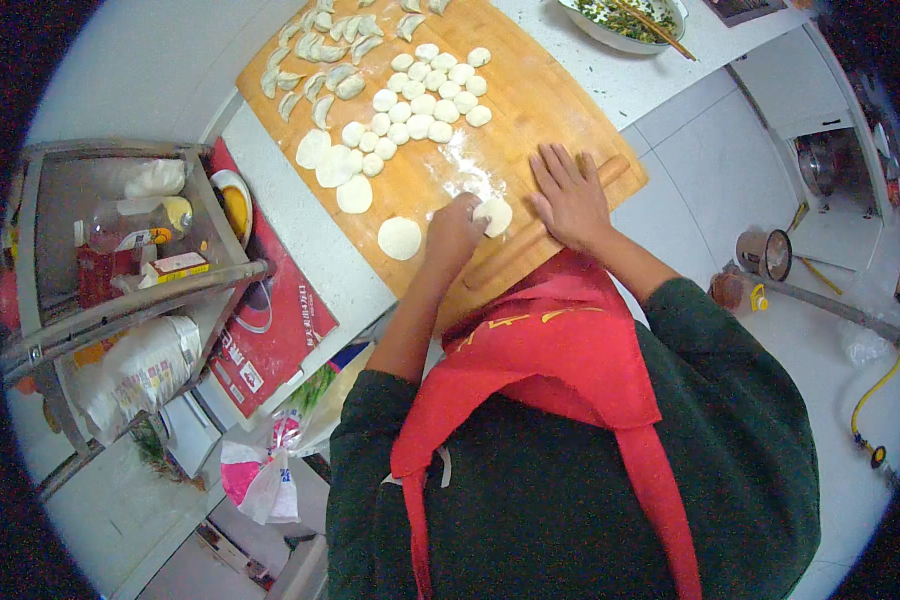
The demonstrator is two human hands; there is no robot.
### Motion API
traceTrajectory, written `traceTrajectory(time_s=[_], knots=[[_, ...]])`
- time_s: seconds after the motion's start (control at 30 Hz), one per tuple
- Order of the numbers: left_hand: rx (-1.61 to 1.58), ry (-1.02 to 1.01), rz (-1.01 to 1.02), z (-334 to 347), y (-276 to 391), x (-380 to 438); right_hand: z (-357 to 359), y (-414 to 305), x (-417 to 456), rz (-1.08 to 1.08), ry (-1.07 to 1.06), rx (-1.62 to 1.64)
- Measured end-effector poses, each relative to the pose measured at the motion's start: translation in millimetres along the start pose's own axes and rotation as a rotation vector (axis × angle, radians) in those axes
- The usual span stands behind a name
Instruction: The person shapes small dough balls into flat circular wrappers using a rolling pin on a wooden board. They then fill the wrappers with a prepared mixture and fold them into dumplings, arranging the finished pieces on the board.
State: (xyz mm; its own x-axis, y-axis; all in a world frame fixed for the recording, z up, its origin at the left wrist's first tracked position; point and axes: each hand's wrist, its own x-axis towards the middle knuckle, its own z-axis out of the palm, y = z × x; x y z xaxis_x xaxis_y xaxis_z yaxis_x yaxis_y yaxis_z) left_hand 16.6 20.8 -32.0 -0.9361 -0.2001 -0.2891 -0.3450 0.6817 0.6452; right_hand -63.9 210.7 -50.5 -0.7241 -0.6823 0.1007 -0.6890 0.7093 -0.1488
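Between the fingers of my left hand [454, 231] is the edge of a small flattened dough disc [499, 216], which lies on the wooden board [540, 97]. My right hand [572, 196] is palm down, fingers extended, over a wooden rolling pin [511, 251] and hides its middle. Loose flour [461, 165] whitens the board beyond my left hand. To the left lie a rolled dough wrapper [400, 238] and several more wrappers [335, 166], some overlapping. Many small dough pieces [420, 105] sit together farther up. Folded dumplings [322, 49] cover the far left corner.
A white bowl of chopped green filling [622, 26] with chopsticks [656, 30] stands at the far right on the white counter [562, 34]. Left are a rack [142, 289] with bottles and packets, and a red box [270, 322]. A bucket [763, 253] is on the floor at right.
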Motion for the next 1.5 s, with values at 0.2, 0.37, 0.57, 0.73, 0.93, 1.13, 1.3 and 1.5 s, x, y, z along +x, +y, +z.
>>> traceTrajectory(time_s=[0.2,0.37,0.57,0.73,0.93,1.13,1.3,1.5], knots=[[0.16,-0.047,0.016,-2,15,19,6,7,73,0.05,0.11,0.091],[0.148,0.011,-0.034,3,7,22,-9,24,32,-0.233,-0.119,0.087],[0.055,0.049,-0.243,4,12,8,0,11,61,-0.15,-0.112,0.061],[0.093,0.23,-0.238,8,12,8,9,-10,114,-0.178,0.128,0.192],[-0.061,0.309,-0.421,22,22,-4,-17,28,31,-0.468,-0.299,0.06],[-0.006,0.219,-0.398,12,23,-6,-1,-11,112,-0.361,0.064,0.114],[-0.04,0.336,-0.253,26,13,-7,-6,19,53,-0.503,-0.099,0.143],[-0.139,0.105,-0.433,29,4,-26,-1,25,48,-0.538,-0.114,0.149]])
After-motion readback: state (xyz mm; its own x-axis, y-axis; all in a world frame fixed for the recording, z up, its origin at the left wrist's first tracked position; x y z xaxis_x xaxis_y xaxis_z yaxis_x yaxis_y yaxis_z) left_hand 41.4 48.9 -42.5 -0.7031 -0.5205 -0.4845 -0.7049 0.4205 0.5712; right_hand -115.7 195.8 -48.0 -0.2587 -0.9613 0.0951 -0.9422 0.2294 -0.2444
